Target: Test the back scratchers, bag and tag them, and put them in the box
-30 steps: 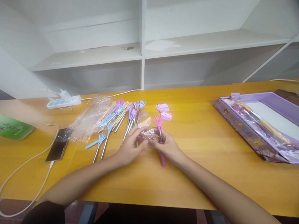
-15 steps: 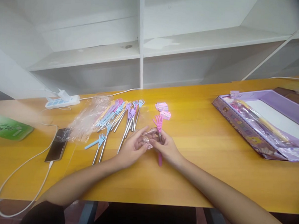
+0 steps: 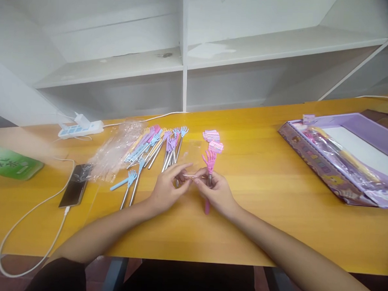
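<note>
My right hand is closed around a pink hand-shaped back scratcher, its head pointing away from me and its pink handle below my palm. My left hand pinches one side of a clear plastic bag, and my right fingertips touch the other side. Several back scratchers in blue, purple, yellow and pink lie left of my hands. Small pink cards are stacked beyond the pink scratcher's head.
Clear plastic bags lie beside the scratchers. At the left are a phone with a white cable, a power strip and a green packet. A purple box with wrapped items stands at the right.
The plastic between my hands was crumpled and now stretches flat between my fingertips. My left hand has shifted slightly left, and the pink scratcher's head slightly right.
</note>
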`<state>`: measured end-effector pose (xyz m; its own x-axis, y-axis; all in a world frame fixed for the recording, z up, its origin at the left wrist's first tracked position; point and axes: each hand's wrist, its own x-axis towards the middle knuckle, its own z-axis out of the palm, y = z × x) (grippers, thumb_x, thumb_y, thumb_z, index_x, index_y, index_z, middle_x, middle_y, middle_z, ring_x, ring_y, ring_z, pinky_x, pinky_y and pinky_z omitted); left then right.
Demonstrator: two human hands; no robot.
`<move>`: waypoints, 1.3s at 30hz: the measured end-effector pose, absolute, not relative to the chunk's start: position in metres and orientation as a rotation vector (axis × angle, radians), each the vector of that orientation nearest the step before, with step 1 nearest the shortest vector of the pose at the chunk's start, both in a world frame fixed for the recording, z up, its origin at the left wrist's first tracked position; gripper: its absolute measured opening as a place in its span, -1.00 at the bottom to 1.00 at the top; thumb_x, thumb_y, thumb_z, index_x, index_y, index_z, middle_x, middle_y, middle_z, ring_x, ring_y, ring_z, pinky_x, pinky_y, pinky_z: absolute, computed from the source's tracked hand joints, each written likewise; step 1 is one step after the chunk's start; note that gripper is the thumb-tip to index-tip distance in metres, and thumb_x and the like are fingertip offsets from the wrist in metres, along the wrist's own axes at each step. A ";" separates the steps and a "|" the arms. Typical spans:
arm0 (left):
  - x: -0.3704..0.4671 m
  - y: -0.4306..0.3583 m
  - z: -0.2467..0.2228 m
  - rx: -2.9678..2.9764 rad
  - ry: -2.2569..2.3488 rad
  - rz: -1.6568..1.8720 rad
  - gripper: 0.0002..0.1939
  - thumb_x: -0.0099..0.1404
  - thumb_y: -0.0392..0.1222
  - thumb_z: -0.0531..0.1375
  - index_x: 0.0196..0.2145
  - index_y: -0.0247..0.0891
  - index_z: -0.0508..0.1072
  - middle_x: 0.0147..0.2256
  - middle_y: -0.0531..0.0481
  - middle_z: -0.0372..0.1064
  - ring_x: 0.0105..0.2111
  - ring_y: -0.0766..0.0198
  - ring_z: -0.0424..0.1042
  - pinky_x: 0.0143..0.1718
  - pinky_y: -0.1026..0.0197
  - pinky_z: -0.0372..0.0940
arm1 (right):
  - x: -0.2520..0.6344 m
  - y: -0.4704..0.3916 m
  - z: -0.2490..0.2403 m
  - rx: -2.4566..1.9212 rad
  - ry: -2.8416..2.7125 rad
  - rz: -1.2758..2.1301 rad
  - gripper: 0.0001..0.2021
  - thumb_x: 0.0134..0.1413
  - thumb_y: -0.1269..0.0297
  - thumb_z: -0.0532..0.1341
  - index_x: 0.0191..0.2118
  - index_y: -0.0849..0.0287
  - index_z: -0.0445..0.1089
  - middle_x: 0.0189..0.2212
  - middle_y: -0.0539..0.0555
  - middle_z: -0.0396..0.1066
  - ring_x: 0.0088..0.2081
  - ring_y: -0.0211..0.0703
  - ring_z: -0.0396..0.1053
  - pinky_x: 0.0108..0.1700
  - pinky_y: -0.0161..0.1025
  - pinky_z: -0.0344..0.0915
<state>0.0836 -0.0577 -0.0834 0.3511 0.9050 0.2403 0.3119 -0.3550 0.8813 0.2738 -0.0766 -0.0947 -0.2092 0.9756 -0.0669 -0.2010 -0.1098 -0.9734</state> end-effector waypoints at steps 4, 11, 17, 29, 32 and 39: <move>0.083 -0.060 -0.078 1.908 1.087 1.028 -0.62 0.45 -0.16 0.24 0.19 -0.15 0.49 -0.18 -0.07 0.48 -0.24 0.24 0.46 -0.10 0.17 0.39 | 0.269 -0.077 -0.096 -0.949 -1.097 1.521 -0.55 0.07 -0.17 0.43 -0.32 0.09 0.33 -0.63 -0.17 0.17 -0.68 -0.41 -0.01 -0.65 -0.36 -0.10; 0.082 -0.062 -0.074 1.887 1.086 1.017 -0.70 0.49 -0.13 0.20 0.10 -0.20 0.57 -0.02 -0.14 0.58 -0.14 0.20 0.53 -0.07 0.18 0.41 | 0.268 -0.077 -0.099 -0.952 -1.125 1.476 -0.56 0.10 -0.13 0.42 -0.26 0.09 0.30 -0.57 -0.16 0.19 -0.59 -0.38 0.05 -0.56 -0.35 0.02; 0.083 -0.067 -0.078 1.772 0.908 1.016 -0.57 0.53 -0.08 0.16 0.29 -0.11 0.40 0.18 -0.20 0.47 0.14 0.08 0.47 0.18 0.05 0.36 | 0.272 -0.077 -0.102 -0.903 -1.060 1.554 -0.57 0.15 -0.10 0.40 -0.09 0.12 0.38 -0.58 -0.19 0.12 -0.64 -0.41 -0.05 -0.61 -0.35 -0.09; 0.069 -0.037 -0.039 1.454 0.399 1.222 -0.57 0.41 -0.18 0.33 0.01 0.10 0.14 0.31 0.01 0.25 0.19 0.07 0.47 0.24 -0.26 0.34 | 0.283 -0.074 -0.099 -0.687 -1.115 1.836 -0.67 0.23 -0.04 0.38 -0.21 0.16 0.48 -0.63 -0.21 0.00 -0.64 -0.44 -0.15 -0.60 -0.34 -0.16; 0.061 -0.025 -0.041 1.656 0.446 1.346 -0.56 0.36 -0.19 0.37 0.00 0.09 0.21 0.36 0.06 0.16 0.24 0.06 0.42 0.24 -0.24 0.35 | 0.281 -0.072 -0.098 -0.737 -1.080 1.834 -0.64 0.20 -0.06 0.39 -0.21 0.17 0.48 -0.63 -0.21 -0.02 -0.64 -0.44 -0.18 -0.59 -0.33 -0.19; 0.043 0.001 -0.045 1.727 0.401 1.592 -0.39 0.16 -0.23 0.51 -0.01 0.10 0.26 0.25 0.13 0.22 0.18 0.12 0.45 0.23 -0.15 0.36 | 0.282 -0.064 -0.102 -0.891 -0.995 1.784 -0.61 0.14 -0.10 0.41 -0.28 0.17 0.46 -0.63 -0.21 -0.09 -0.61 -0.43 -0.23 -0.56 -0.31 -0.27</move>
